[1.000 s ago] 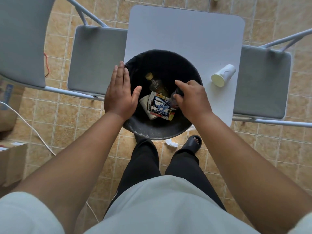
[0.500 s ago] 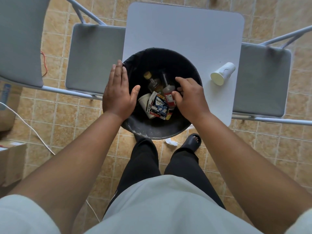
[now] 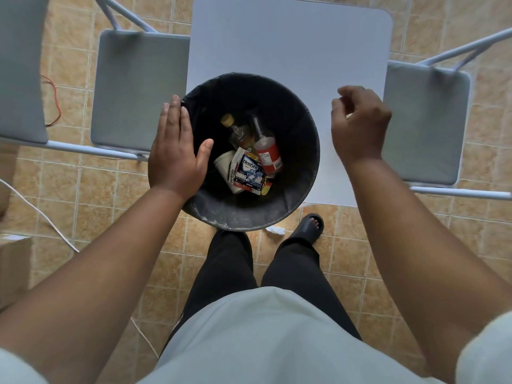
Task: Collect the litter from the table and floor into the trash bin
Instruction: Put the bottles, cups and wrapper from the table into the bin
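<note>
Fingers (image 3: 173, 117) of left hand (image 3: 177, 153) straight, resting on trash bin (image 3: 249, 221) rim; right hand (image 3: 360, 128) loosely curled over table (image 3: 277, 37), grip unclear.

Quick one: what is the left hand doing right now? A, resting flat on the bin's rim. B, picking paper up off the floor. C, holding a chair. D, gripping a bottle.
A: the left hand lies with its fingers straight on the left rim of the bin and holds nothing.
</note>
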### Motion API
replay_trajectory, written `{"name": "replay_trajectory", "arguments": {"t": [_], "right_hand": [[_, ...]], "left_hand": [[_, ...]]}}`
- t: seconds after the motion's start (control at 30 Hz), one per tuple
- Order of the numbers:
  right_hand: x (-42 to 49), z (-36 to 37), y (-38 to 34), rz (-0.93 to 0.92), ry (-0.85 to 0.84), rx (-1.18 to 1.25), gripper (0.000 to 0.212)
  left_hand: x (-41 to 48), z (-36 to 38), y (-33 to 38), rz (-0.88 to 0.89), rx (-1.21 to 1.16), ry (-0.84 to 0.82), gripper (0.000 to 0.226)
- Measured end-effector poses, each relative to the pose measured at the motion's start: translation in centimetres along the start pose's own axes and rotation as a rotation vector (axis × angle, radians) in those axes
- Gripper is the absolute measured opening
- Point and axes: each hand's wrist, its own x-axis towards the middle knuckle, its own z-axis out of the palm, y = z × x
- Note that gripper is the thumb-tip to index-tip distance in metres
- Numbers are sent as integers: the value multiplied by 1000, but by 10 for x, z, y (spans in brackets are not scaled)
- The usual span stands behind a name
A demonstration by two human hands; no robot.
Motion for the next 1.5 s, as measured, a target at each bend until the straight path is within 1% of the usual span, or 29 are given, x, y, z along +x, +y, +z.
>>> {"name": "replay_trajectory", "arguments": {"t": [0.13, 0.27, 0.4, 0.53, 0.6, 0.67, 0.73, 0.87, 1.0, 1.1, 1.2, 1.4, 1.5], "right_hand": [[31, 23, 45, 177, -180, -251, 31], [57, 50, 87, 249, -374, -470, 35], [75, 72, 122, 336, -609, -632, 59], [86, 85, 149, 380, -729, -703, 77], [89, 89, 159, 371, -743, -723, 74], [91, 90, 167, 333, -720, -728, 64], [91, 90, 172, 314, -683, -717, 59], [88, 81, 170, 327, -659, -658, 67], [79, 70, 162, 317, -631, -584, 66], [72, 57, 146, 309, -587, -501, 72], [63, 36, 113, 237, -461, -359, 73], [37, -28, 27, 20, -147, -150, 78], [15, -50, -17, -74, -57, -30, 80]], "left_hand": [[-1, -1, -1, 4, 5, 9, 72], [-1, 2, -2, -2, 10, 17, 71], [-1, 4, -4, 16, -8, 43, 70], [-1, 6, -6, 37, -2, 71, 69], [0, 7, -7, 45, -4, 80, 68], [0, 7, -7, 44, -5, 86, 68], [-1, 6, -7, 47, -7, 94, 68], [0, 5, -6, 50, -13, 94, 69], [0, 5, -5, 35, -8, 82, 70], [0, 4, -4, 34, -9, 72, 70], [0, 4, -3, 19, 7, 54, 70], [1, 0, -2, 19, -28, 26, 70], [1, -2, -1, 11, -49, 10, 69]]}}
